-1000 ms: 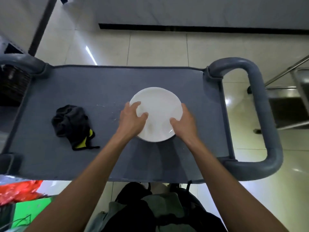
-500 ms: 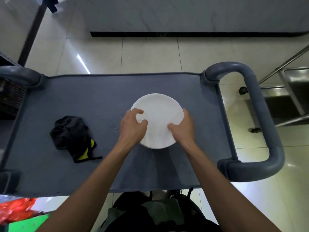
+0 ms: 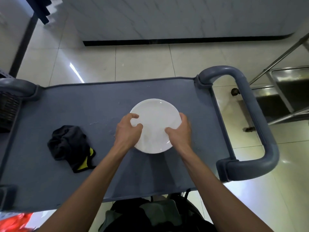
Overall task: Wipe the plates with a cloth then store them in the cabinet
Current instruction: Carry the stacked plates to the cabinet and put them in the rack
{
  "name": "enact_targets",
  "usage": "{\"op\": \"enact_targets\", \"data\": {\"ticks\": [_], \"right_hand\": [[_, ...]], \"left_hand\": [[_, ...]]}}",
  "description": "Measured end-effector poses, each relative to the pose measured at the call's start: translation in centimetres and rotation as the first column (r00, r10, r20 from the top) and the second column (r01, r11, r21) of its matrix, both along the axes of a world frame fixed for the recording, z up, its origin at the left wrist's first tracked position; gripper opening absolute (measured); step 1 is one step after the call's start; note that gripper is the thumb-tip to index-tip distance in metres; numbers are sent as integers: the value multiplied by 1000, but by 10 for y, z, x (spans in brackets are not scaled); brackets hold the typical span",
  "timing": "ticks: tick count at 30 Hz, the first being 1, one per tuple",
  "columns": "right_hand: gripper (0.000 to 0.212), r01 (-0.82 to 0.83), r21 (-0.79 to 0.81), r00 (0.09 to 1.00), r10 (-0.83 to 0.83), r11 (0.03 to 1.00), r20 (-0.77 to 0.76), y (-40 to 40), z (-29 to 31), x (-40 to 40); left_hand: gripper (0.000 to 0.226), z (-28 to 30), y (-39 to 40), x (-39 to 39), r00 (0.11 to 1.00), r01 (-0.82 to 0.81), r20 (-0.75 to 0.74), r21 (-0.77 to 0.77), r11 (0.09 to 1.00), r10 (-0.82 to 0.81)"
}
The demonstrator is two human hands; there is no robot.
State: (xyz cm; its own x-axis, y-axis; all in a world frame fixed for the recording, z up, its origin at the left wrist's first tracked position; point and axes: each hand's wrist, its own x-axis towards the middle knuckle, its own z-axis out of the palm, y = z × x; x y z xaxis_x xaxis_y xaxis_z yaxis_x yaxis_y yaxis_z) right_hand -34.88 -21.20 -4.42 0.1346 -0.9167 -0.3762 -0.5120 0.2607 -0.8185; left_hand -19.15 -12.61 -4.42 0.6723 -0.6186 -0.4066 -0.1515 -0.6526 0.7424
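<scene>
Holding the white plate (image 3: 155, 121) by opposite rims, the left hand (image 3: 127, 131) and right hand (image 3: 179, 131) each keep a curled grip; the dark cloth (image 3: 70, 146) lies well left on the cart top (image 3: 83, 104), nearer the left hand.

Both hands cover the near rim of the plate (image 3: 156, 114), and the right hand (image 3: 179, 133) is a little blurred. The table (image 3: 66, 106) is cut off at the left edge, the red bag (image 3: 11, 222) at the corner
</scene>
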Motion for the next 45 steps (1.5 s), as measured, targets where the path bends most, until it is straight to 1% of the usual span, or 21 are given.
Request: {"op": "enact_targets", "data": {"ticks": [3,7,8,11,13,18,22,24,27,32,35,37,39,40,42,45], "right_hand": [[69,28,-1,998,-28,1000,52,5,1,2],[79,68,48,995,-71,997,73,5,1,3],[78,76,63,993,-81,995,82,5,0,3],[63,95,94,986,-106,991,131,4,-3,2],[60,103,101,979,-118,990,164,4,-4,2],[66,146,62,962,-157,987,222,10,-3,8],[64,110,1,966,-107,994,235,12,-1,9],[69,88,-25,968,-79,996,237,14,1,9],[81,117,-11,959,-110,993,260,21,1,9],[70,201,16,911,-193,980,365,22,3,11],[67,228,69,869,-235,971,435,15,6,10],[65,247,130,828,-279,960,486,11,7,7],[64,252,210,785,-326,945,527,9,8,4],[63,249,240,768,-342,939,541,8,9,3],[62,236,270,748,-352,933,563,6,11,0],[63,214,253,748,-325,944,579,4,14,-5]], "left_hand": [[36,-3,-1,5,1000,15,-2,-8,1000,-15],[40,-9,-1,7,998,54,18,-2,999,-54],[43,-10,-1,7,997,69,23,-3,998,-69],[51,-14,1,6,995,91,37,-11,996,-91],[53,-15,2,7,994,95,50,-8,995,-94],[51,-18,3,8,992,107,64,-31,994,-105],[50,-18,2,10,993,108,60,-37,993,-106],[51,-18,1,11,991,120,62,-31,992,-118],[51,-19,2,10,992,115,48,-25,993,-114],[53,-17,5,9,995,95,37,-74,993,-93],[56,-14,10,7,999,32,20,-128,991,-30],[44,-10,13,8,999,-45,11,-191,981,48],[32,-4,13,11,992,-123,-62,-250,960,111],[31,-2,12,13,987,-146,-106,-271,952,121],[37,3,10,15,984,-145,-141,-295,945,107],[49,7,8,12,990,-62,-141,-324,944,17]]}}
